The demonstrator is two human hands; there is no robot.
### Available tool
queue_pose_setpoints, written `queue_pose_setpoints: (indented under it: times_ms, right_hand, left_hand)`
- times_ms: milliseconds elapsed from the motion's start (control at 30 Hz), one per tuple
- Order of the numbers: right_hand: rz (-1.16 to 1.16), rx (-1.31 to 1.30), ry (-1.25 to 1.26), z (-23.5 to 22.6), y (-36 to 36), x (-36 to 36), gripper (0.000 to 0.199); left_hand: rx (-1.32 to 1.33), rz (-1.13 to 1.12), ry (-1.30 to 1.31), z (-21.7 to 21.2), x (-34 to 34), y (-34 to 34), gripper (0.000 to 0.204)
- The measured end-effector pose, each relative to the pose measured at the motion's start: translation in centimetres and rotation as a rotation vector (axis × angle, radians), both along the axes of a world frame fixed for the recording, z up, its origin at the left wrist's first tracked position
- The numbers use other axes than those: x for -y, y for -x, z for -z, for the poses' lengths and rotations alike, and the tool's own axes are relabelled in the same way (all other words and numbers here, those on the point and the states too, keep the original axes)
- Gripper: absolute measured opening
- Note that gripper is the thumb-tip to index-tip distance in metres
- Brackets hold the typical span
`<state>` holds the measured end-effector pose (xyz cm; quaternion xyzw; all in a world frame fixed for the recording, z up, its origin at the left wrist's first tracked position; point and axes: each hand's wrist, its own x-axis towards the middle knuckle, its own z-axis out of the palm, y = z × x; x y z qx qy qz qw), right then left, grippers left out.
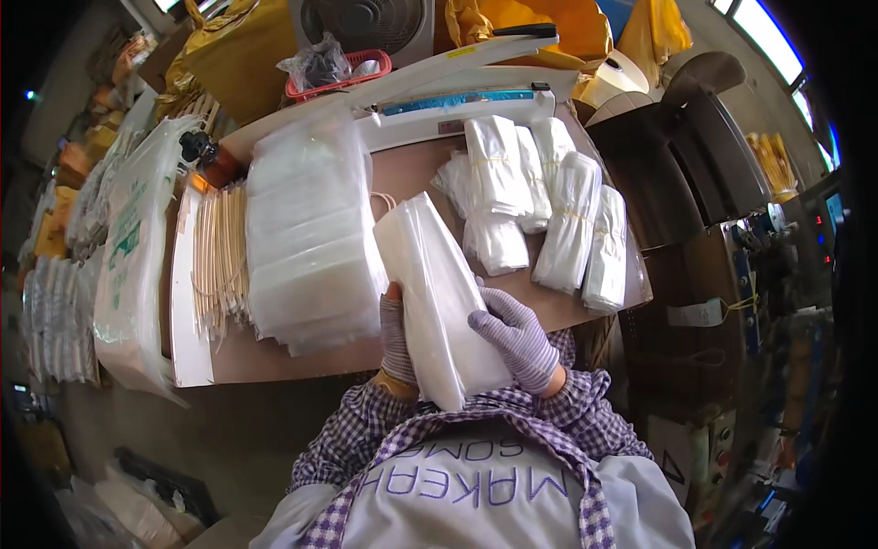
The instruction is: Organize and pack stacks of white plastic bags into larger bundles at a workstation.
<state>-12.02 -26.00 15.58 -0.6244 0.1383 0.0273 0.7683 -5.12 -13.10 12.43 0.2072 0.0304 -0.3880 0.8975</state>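
A folded stack of clear plastic bags (434,293) is held between my two gloved hands, in front of my apron at the table's near edge. My left hand (395,343) grips its left side, with the fingers partly hidden behind the plastic. On the right side, my right hand (519,337) closes round the bags, its thumb lying on top. To the left lies a large flat pile of clear bags (309,238). Beyond my right hand lie several rolled bag bundles (567,224), tied with thin bands.
Thin wooden sticks (219,256) lie left of the pile, near a dark-capped bottle (208,157). A long bag sealer (457,105) spans the table's back. Behind stand a red basket (340,78) and a fan (366,23). A dark brown chair (681,156) stands at right.
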Motion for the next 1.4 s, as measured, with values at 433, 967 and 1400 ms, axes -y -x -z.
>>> queue_pose_setpoints:
  times_ms: [433, 967, 1400]
  right_hand:
    - [0.071, -0.071, 0.649, -2.1, -1.0, 3.5, 0.046]
    - [0.104, 0.08, -0.5, 4.3, -0.5, 4.1, 0.058]
    - [0.184, 0.18, -0.881, 10.1, -3.8, 0.6, 0.055]
  left_hand:
    - [-0.094, -0.067, -0.243, 1.0, -0.1, -0.8, 0.075]
    - [0.168, 0.038, -0.653, -2.1, -2.7, -2.3, 0.032]
    - [0.684, 0.059, -0.937, -4.6, -2.4, -2.2, 0.021]
